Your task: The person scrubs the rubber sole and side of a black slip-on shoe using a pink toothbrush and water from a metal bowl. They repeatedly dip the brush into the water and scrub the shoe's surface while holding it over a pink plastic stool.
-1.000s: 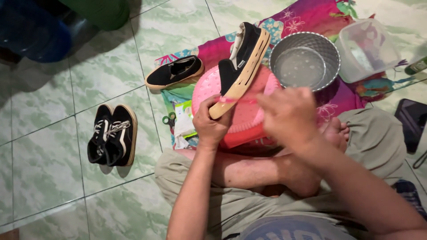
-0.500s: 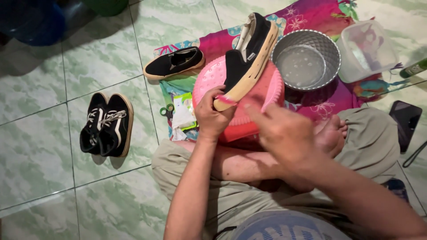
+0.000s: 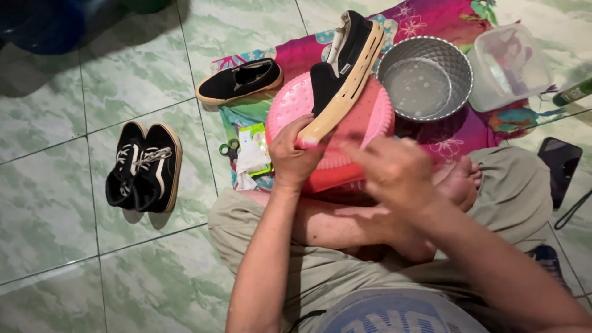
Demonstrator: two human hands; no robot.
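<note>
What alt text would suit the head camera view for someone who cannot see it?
A seated person's left hand holds a black slip-on shoe over a pink basin; the right hand hovers near. A metal bowl and three more shoes lie around.

Pale green marbled floor tiles, dark grout, shadow top left

A basin stands on the mat before the person's crossed legs, with a shoe propped across its top. Right of it sits a bowl, then a tub. Left of the basin lies a second shoe; further left, on the floor, a pair of sneakers.
</note>
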